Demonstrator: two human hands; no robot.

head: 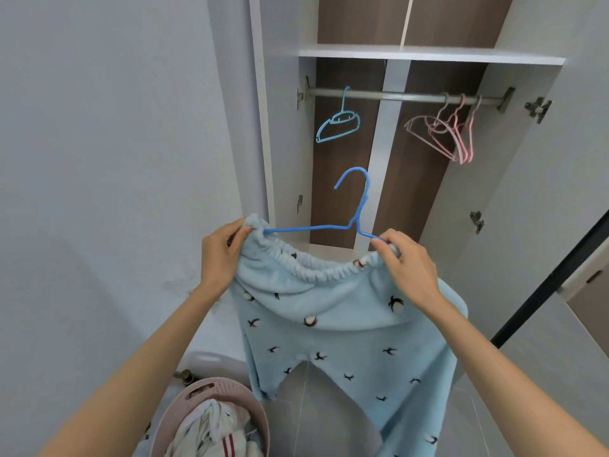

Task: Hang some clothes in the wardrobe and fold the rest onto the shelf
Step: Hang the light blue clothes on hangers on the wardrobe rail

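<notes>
Step in hand looks like fitting the fleecy pale-blue pyjama trousers with small dark bird print (333, 311) onto the thin blue wire-style hanger (357, 206), not yet hung. Left hand (220, 255) pinches the gathered elastic waistband over the hanger's left arm end; right hand (407, 265) pinches waistband and the hanger's right arm end together. Hands well apart, each clamped on cloth plus hanger, waistband stretched between them. Trousers held in the air in front of the open wardrobe, legs hanging straight down below the hands. Hanger's long axis runs hand to hand, roughly level; hook points up and curls toward the left hand. Trousers' long axis vertical, waist up. My read of the next move: seat both waistband ends securely on the hanger arms, then free one hand to take the hook neck and lift to the metal wardrobe rail (405, 96) above and beyond both hands. Free rail space between the pale-blue plastic hanger (339, 122) over the left hand and the pink hangers (451, 133) above the right. Pink perforated laundry basket (211, 390) with remaining clothes sits below the left forearm.
</notes>
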